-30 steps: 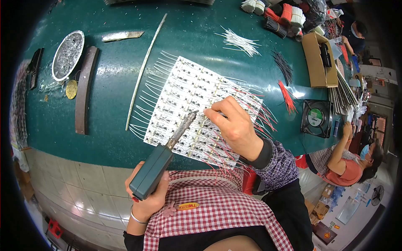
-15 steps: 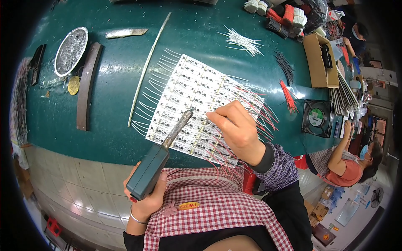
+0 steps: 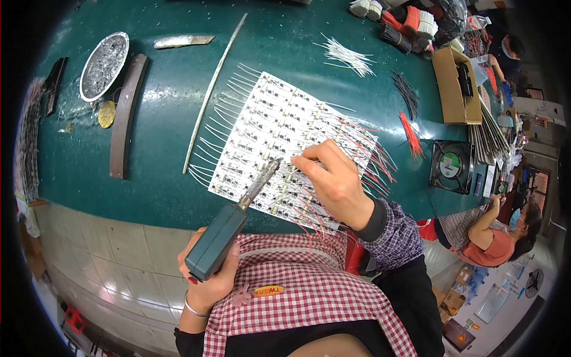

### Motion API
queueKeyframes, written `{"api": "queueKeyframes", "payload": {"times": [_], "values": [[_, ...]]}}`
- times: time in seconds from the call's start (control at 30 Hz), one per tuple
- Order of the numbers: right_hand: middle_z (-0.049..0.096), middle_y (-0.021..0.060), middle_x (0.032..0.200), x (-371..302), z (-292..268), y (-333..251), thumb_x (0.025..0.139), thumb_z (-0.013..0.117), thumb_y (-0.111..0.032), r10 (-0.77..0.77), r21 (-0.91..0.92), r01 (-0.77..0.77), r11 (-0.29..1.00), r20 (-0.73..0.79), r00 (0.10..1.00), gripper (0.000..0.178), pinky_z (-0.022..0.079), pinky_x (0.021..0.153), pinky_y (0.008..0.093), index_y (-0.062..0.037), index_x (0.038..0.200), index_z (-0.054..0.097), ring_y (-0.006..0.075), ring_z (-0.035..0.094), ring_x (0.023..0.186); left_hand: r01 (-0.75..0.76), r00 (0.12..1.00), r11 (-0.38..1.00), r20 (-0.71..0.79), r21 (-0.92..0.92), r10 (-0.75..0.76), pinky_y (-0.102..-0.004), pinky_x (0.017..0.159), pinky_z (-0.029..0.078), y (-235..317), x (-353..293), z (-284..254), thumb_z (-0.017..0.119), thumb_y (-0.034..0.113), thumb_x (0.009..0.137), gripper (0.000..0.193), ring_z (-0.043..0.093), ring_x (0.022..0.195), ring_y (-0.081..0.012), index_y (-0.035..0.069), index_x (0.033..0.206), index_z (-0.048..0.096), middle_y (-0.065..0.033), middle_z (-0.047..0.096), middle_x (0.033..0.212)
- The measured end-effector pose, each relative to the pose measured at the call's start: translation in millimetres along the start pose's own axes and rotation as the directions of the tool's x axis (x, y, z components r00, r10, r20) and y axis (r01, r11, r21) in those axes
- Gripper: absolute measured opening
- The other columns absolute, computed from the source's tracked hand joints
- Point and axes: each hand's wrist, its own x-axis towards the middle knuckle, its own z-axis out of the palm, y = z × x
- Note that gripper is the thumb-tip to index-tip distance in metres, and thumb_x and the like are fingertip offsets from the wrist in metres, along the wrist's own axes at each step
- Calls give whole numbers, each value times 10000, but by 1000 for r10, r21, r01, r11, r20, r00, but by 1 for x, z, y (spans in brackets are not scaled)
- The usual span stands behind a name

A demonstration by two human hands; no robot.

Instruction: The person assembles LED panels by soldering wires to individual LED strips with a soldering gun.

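My left hand is wrapped round a dark green soldering gun, whose tip points up and right over a white circuit board panel. Rows of small black parts cover the panel, and thin white wires stick out along its left edge. Red and white wires stand out on its right side. Close beside the iron's tip, my right hand is closed in a pinch above the panel. What lies between those fingertips is too small to make out.
On the green table, an oval bowl of grey scraps and a brown curved bar lie left. White wires, black wires and red wires lie right, near a cardboard box and a fan. Another person sits far right.
The soldering gun's tip has shifted slightly right, closer to my right fingertips. My right hand has moved a little up and left, still pinched. The view has shifted slightly.
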Motion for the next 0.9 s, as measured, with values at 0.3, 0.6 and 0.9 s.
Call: {"api": "queueKeyframes", "payload": {"times": [0.3,0.6,0.9], "values": [[590,127,975,-2,1,0,683,641,85,12,-22,-12,1000,15,1000,374,526,716,366,23,1051,647,280,604,885,8,1000,1000,14,13,-8,-320,657,544,1,0,0,740,-33,747,204,693,738,-261,-53,947,706,-168,687,910],[576,114,947,2,-1,-1,711,641,46,-5,-50,6,999,30,1000,317,517,718,351,27,1027,644,269,592,873,2,999,999,48,45,-4,-311,578,511,1,1,1,725,-39,749,158,659,657,-237,-43,905,699,-144,662,845],[578,109,942,3,-2,-2,713,644,30,-22,-60,23,998,25,999,304,512,701,348,22,1017,650,261,586,858,18,1000,1000,-2,-13,-18,-298,603,526,-1,-3,1,740,-38,744,216,680,694,-228,-67,955,708,-160,682,871]]}}
